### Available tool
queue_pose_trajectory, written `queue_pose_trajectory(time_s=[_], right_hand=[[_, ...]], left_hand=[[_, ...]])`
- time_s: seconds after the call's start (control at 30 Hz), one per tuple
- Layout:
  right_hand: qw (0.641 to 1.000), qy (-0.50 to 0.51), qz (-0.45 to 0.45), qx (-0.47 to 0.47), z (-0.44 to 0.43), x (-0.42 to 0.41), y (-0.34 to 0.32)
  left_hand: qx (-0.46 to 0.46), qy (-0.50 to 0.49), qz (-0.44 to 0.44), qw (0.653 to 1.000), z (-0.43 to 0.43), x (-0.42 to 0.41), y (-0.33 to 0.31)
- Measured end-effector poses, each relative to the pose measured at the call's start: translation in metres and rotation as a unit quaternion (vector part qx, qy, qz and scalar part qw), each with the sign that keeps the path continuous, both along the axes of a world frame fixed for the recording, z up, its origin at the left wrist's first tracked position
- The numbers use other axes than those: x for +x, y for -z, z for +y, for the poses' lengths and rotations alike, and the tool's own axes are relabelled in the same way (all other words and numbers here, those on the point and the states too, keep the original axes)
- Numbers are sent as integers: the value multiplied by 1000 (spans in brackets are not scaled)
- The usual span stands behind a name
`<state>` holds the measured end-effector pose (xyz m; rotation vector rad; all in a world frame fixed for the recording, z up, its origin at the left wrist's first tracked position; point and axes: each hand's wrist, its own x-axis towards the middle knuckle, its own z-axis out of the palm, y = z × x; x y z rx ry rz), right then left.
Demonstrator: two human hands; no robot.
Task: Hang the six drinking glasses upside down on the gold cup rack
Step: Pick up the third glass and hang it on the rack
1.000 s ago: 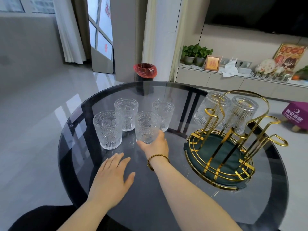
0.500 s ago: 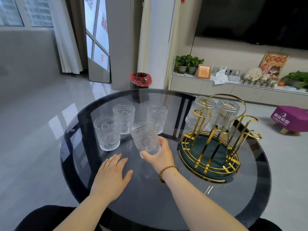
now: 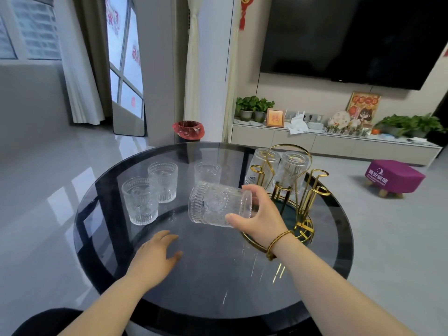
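My right hand (image 3: 259, 215) grips an embossed clear glass (image 3: 217, 204) by its base, lifted off the table and turned on its side, mouth pointing left. Three more glasses stand upright on the round dark glass table (image 3: 218, 275): one at front left (image 3: 140, 200), one behind it (image 3: 163, 181), one further right (image 3: 207, 171). The gold cup rack (image 3: 306, 204) stands at the right, partly hidden by my right hand. Two glasses hang upside down on its far pegs: one on the left (image 3: 263, 166), one on the right (image 3: 291, 171). My left hand (image 3: 155, 255) rests flat on the table, fingers apart.
A red-lined bin (image 3: 188, 130) stands on the floor behind the table. A purple stool (image 3: 392, 177) sits on the floor at the right. A low cabinet with plants and frames runs along the far wall under a large dark screen.
My right hand has lifted the glass off the table and tipped it from upright onto its side, moving it toward the rack. The camera view has risen. My left hand stays flat.
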<state>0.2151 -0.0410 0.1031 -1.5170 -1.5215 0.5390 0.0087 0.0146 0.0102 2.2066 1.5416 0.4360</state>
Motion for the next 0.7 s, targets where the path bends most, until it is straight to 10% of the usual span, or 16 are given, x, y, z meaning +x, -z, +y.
queue_pose_trajectory(time_s=[0.7], right_hand=[[945, 130, -300, -7, -16, 148, -174]], left_hand=[[44, 218, 61, 973, 13, 130, -9]])
